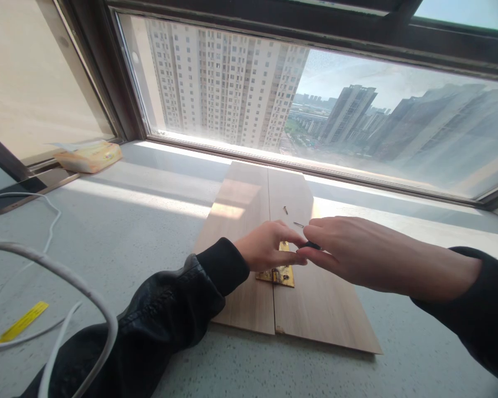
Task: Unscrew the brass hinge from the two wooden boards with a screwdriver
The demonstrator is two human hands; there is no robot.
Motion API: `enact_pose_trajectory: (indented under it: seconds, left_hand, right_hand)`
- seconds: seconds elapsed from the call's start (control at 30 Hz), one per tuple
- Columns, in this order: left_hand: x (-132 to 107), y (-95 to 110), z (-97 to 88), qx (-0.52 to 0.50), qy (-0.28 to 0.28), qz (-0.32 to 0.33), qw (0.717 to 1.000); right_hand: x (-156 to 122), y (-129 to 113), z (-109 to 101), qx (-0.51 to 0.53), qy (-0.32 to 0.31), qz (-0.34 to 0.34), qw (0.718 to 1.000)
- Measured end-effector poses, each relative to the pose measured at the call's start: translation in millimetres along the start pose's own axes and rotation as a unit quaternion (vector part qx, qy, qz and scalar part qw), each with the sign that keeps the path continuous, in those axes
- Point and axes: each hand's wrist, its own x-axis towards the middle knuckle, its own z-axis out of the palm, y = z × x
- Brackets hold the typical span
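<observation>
A brass-coloured hinge (288,276) lies across the seam between two pale wooden boards (249,304) (332,315). Above it, my right hand (348,251) is closed around a black screwdriver handle (313,245), most of which the fingers hide. My left hand (269,243) reaches over the hinge, its thumb and forefinger curled together at the screwdriver's end; what they pinch there is too small to make out. Two loose screws (285,210) (299,224) rest on the right board, just beyond my hands. Part of the hinge is covered by my left hand.
The boards lie on a speckled white sill (149,221) below a large window (315,110). At the left are a tissue pack (89,156), a phone-like dark device (25,190), and a white cable (78,279) with a yellow tag (22,323), looping close to my left sleeve.
</observation>
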Motion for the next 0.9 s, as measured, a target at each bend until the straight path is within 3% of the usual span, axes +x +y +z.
enact_pose_trajectory:
  seconds: [0.2, 0.3, 0.37, 0.47, 0.53, 0.6, 0.8, 0.9]
  left_hand:
    - [-4, 1, 13.6, 0.057, 0.097, -0.056, 0.992]
    - [-4, 2, 17.2, 0.08, 0.135, -0.066, 0.985]
    - [-4, 2, 14.8, 0.073, 0.125, -0.055, 0.988]
    - [-2, 1, 7.5, 0.006, 0.036, 0.008, 0.999]
    - [-2, 0, 4.5, -0.013, 0.015, 0.022, 1.0]
    - [-2, -2, 5.2, 0.019, 0.049, -0.005, 0.999]
    - [-5, -1, 18.0, 0.087, 0.111, -0.063, 0.988]
    - [-4, 0, 17.6, 0.085, 0.124, -0.063, 0.987]
  right_hand:
    - [-2, -9, 3, -0.098, 0.024, 0.133, 0.986]
    - [0, -12, 5, -0.092, 0.016, 0.13, 0.987]
    - [0, -11, 5, -0.058, -0.004, 0.095, 0.994]
    - [0, -5, 3, 0.01, -0.009, 0.018, 1.0]
    - [-1, -1, 0, 0.026, 0.009, -0.017, 0.999]
    - [-2, 0, -2, 0.011, 0.017, -0.011, 1.0]
    - [0, -7, 1, -0.099, 0.002, 0.127, 0.987]
    - [1, -9, 5, -0.094, 0.002, 0.107, 0.99]
